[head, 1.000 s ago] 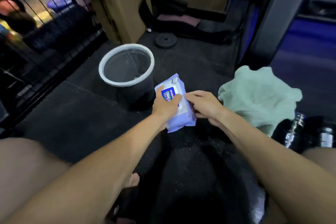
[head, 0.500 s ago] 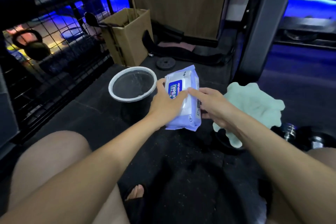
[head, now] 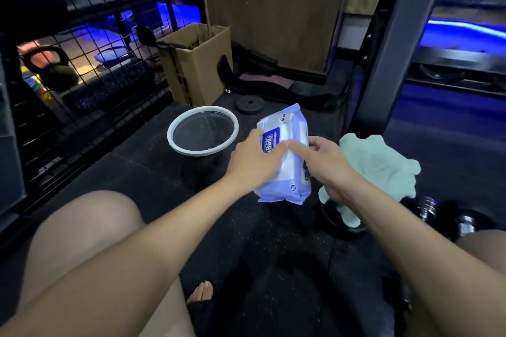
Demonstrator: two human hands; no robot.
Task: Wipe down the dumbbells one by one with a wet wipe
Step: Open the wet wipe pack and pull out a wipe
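A pack of wipes (head: 284, 153) is held above the dark floor (head: 137, 172), gripped from its left side by the left hand (head: 253, 157), whose thumb is laid across the blue label. The right hand (head: 325, 164) is set against the pack's right side, with its fingers (head: 297, 146) stretched over the white flap on top; whether the flap is pinched cannot be told, as the view is blurred there. Just left of the pack, a white-rimmed bucket (head: 202, 131) is stood on the floor. A pale green cloth (head: 380, 167) is spread to the right of the hands, partly over a dark round weight. The dumbbells (head: 443, 213) are lain on the floor near the right edge of view, beside the person's right knee, well apart from the pack. A cardboard box (head: 197, 63) is stood beyond the bucket, against a wire rack (head: 82, 63).
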